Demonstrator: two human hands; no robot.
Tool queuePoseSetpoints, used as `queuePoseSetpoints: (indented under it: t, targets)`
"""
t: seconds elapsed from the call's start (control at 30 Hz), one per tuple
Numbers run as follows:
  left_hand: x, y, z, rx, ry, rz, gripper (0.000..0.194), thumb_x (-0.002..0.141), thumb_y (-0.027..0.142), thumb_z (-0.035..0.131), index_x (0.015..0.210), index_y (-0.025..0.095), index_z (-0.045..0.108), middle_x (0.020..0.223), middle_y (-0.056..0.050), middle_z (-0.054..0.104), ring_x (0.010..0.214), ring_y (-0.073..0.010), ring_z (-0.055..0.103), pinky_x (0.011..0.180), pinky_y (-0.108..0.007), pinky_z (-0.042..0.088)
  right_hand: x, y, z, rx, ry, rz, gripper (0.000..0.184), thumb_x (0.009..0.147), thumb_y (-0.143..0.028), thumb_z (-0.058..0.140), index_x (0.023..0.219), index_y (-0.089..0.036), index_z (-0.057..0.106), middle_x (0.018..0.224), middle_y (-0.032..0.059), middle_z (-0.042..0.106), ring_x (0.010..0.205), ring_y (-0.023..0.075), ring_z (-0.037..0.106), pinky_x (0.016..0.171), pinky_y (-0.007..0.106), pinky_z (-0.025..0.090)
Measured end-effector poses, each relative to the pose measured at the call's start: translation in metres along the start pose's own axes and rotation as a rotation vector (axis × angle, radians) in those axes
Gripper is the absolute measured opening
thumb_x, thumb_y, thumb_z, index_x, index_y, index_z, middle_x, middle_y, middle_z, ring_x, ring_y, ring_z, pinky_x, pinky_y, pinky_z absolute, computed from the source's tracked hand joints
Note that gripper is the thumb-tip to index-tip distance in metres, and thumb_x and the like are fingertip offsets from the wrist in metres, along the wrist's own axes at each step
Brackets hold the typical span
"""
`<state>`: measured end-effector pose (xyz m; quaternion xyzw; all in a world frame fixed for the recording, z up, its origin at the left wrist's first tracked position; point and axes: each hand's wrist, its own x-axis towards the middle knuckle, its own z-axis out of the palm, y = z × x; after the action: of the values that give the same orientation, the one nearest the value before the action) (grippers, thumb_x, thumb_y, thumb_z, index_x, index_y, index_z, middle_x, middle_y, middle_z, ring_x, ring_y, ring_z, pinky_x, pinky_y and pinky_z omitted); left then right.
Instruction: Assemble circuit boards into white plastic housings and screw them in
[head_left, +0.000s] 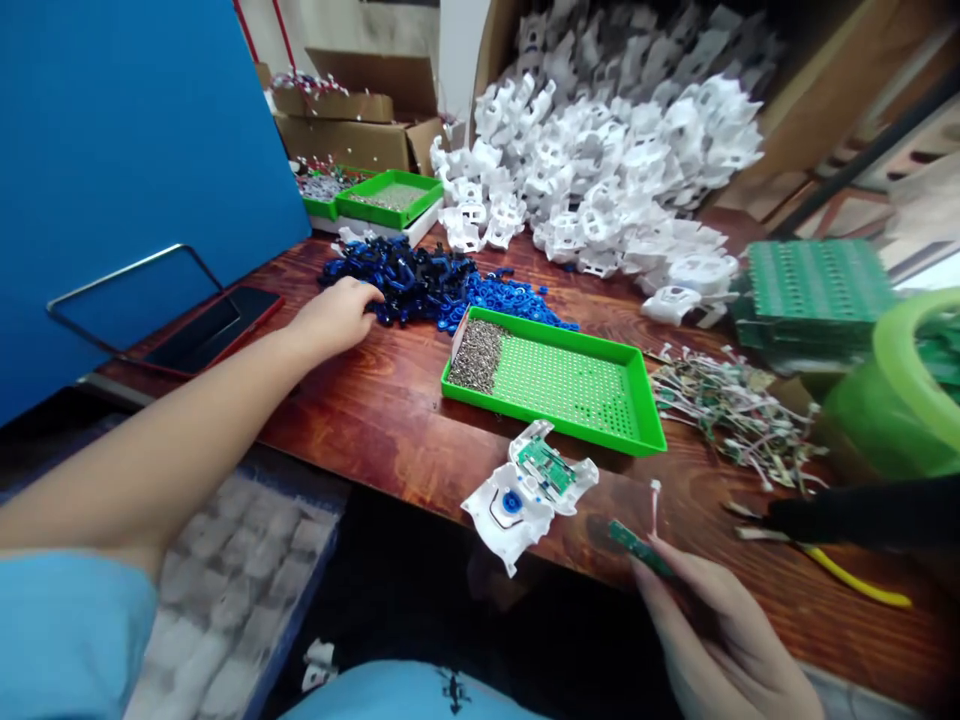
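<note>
One green circuit board (639, 548) grasped in right hand (720, 620), left hand (346, 312) at dark pile (405, 278), grip unclear.

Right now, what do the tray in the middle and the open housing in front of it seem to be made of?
Tray: likely semi-gloss plastic, given its uniform bright green and molded-looking perforated base.
Open housing: probably smooth white molded plastic, judging by its thin, curved walls.

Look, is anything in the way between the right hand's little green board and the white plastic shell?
No, nothing visible stands between the green circuit board in the right hand and the white plastic shell.
</note>
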<state>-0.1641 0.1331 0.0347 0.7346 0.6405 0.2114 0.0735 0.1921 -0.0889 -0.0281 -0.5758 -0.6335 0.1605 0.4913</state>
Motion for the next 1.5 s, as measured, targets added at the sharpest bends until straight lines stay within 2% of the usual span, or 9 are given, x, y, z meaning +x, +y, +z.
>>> queuePoseSetpoints:
  t: [0.1,0.2,0.43,0.67,0.83,0.9,0.97,1.23,1.5]
  targets:
    - [0.020,-0.024,0.012,0.087,-0.063,0.062,0.045,0.097,0.041,0.037,0.115,0.007,0.061,0.125,-0.007,0.056,0.107,-0.0205,0.061,0.100,-0.039,0.045,0.001,0.013,-0.003,-0.065,0.014,0.030,0.026,0.085,-0.022,0.065,0.111,-0.027,0.065,0.105,-0.0003,0.067,0.092,0.0116,0.064,0.091,0.017,0.047]
    - [0.024,-0.034,0.023,0.136,-0.087,0.083,0.033,0.093,0.037,0.052,0.114,0.012,0.061,0.124,-0.009,0.058,0.108,-0.0233,0.060,0.096,-0.045,0.047,0.001,0.021,-0.001,-0.104,0.044,0.023,0.027,0.084,-0.025,0.066,0.111,-0.026,0.065,0.105,0.0000,0.067,0.093,0.0116,0.064,0.089,0.016,0.047]
    - [0.000,-0.036,0.027,0.040,-0.076,0.086,0.022,0.083,0.030,0.065,0.097,0.014,0.064,0.113,-0.009,0.062,0.106,-0.0256,0.058,0.095,-0.050,0.045,-0.004,0.027,0.002,-0.064,0.081,0.093,0.030,0.084,-0.027,0.066,0.114,-0.027,0.064,0.104,0.0003,0.069,0.090,0.0122,0.067,0.088,0.019,0.051]
    - [-0.072,0.015,0.000,-0.421,-0.005,-0.020,0.024,0.085,0.039,0.048,0.100,0.021,0.054,0.101,-0.008,0.061,0.101,-0.0280,0.060,0.096,-0.047,0.046,-0.004,0.021,0.001,0.022,0.154,-0.018,0.028,0.079,-0.015,0.070,0.106,-0.025,0.068,0.099,0.0026,0.068,0.087,0.0152,0.065,0.083,0.027,0.053]
    - [-0.154,0.098,0.010,-1.048,-0.583,0.035,0.038,0.093,0.051,0.033,0.087,0.020,0.054,0.085,-0.006,0.064,0.076,-0.0219,0.069,0.071,-0.036,0.057,0.005,-0.016,0.004,0.356,0.096,-0.007,0.040,0.079,-0.004,0.066,0.110,-0.029,0.067,0.098,0.0028,0.067,0.086,0.0149,0.064,0.072,0.025,0.055]
    - [-0.177,0.121,0.023,-1.420,-0.875,-0.070,0.039,0.092,0.054,0.041,0.091,0.019,0.058,0.090,-0.005,0.061,0.083,-0.0200,0.066,0.078,-0.035,0.054,0.008,-0.033,0.007,0.512,-0.013,-0.019,0.042,0.081,-0.005,0.065,0.112,-0.032,0.066,0.095,0.0018,0.068,0.085,0.0141,0.065,0.071,0.023,0.057]
    - [-0.189,0.132,0.036,-1.583,-0.968,-0.119,0.037,0.093,0.052,0.044,0.100,0.020,0.061,0.097,-0.005,0.059,0.090,-0.0175,0.063,0.086,-0.033,0.050,0.009,-0.046,0.011,0.586,-0.135,-0.052,0.037,0.082,-0.008,0.065,0.110,-0.031,0.067,0.092,0.0021,0.069,0.085,0.0140,0.065,0.072,0.023,0.058]
    - [-0.192,0.136,0.052,-1.525,-0.860,0.037,0.036,0.097,0.043,0.038,0.112,0.022,0.064,0.100,-0.006,0.063,0.094,-0.0182,0.058,0.090,-0.033,0.046,0.003,-0.041,0.017,0.583,-0.200,0.041,0.026,0.082,-0.015,0.068,0.104,-0.029,0.071,0.087,0.0013,0.065,0.080,0.0086,0.064,0.072,0.015,0.055]
    - [-0.197,0.138,0.052,-1.423,-0.799,-0.013,0.035,0.097,0.047,0.036,0.106,0.023,0.060,0.097,-0.004,0.059,0.095,-0.0188,0.055,0.088,-0.031,0.045,0.002,-0.040,0.015,0.511,-0.217,0.069,0.025,0.079,-0.012,0.070,0.098,-0.027,0.073,0.082,0.0018,0.065,0.073,0.0110,0.065,0.063,0.018,0.057]
